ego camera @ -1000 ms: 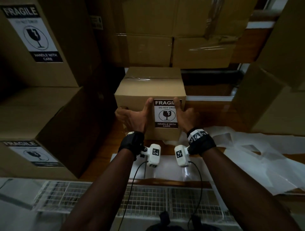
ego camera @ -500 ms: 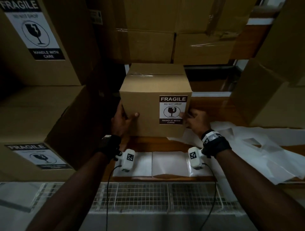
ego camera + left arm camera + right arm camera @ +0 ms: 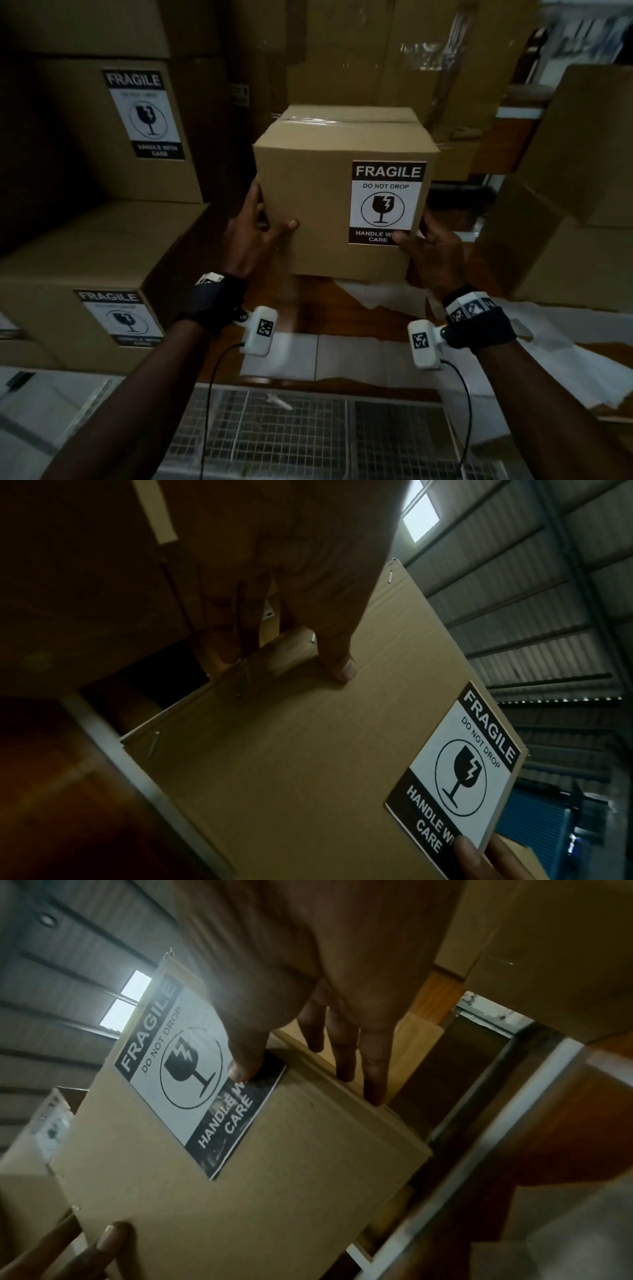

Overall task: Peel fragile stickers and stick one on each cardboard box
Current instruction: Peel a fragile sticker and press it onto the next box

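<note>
Held box: one small cardboard box [image 3: 318, 192], taped along the top seam, raised clear of the wooden table [image 3: 301, 301] between both hands.
Sticker on held box: one fragile sticker [image 3: 387, 202], black and white, flat on the right half of the front face; reads FRAGILE, DO NOT DROP, HANDLE WITH CARE.
Left hand: the left hand [image 3: 255, 236] grips the box's lower left edge, thumb [image 3: 339, 666] pressed on the front face, fingers wrapped round the left side.
Right hand: the right hand [image 3: 431, 253] grips the lower right edge, thumb [image 3: 246, 1066] pressed on the sticker's bottom black band, covering part of the wording; fingers [image 3: 373, 1080] extend along the right side face.
Labelled boxes at left: two large stacked boxes counted, an upper box [image 3: 85, 137] and a lower box [image 3: 75, 260], each with one fragile sticker on its front, at [image 3: 144, 114] and [image 3: 121, 318].
Stickers in view: three in all, one per labelled box.
Other boxes: several plain cartons stacked behind [image 3: 376, 61] and at right [image 3: 575, 219]; exact count cannot be told in the dim light.
Backing paper: white peeled sheets [image 3: 555, 346] scattered on the table at right; two flat white sheets [image 3: 308, 356] side by side at the near edge.
Wire shelf: one mesh rack [image 3: 308, 431] below the table edge.
</note>
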### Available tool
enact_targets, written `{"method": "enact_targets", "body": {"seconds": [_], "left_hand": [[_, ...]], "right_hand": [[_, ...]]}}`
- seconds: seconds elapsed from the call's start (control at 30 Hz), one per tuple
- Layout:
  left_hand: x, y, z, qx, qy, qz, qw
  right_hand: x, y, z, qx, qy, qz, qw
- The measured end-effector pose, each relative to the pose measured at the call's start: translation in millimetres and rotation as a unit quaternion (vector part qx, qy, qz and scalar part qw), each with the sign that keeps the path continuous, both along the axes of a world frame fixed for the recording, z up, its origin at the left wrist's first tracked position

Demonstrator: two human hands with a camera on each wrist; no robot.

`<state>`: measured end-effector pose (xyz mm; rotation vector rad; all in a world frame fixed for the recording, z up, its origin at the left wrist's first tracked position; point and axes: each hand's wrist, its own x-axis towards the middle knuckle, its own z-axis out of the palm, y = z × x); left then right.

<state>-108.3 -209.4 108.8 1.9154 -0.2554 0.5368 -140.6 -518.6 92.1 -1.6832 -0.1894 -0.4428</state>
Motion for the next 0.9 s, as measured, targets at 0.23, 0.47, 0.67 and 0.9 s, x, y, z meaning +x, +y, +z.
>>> {"method": "enact_targets", "body": {"seconds": [0.23,0.47,0.67,0.9], "left_hand": [[-56,14,59,0.013,-0.055,0.006,0.998],[-114,57,98,0.099,-0.144,0.091,0.980],[-152,114,114,0.091,-0.164,0.092,0.978],[-167,212,105,0.053,-0.170,0.088,0.980]], "right_hand": [[-42,7,55,0.010,-0.103,0.056,0.993],[-75,44,85,0.054,-0.142,0.097,0.984],[-92,106,99,0.037,-0.159,0.121,0.979],[-105,205,100,0.028,-0.165,0.129,0.977]]}}
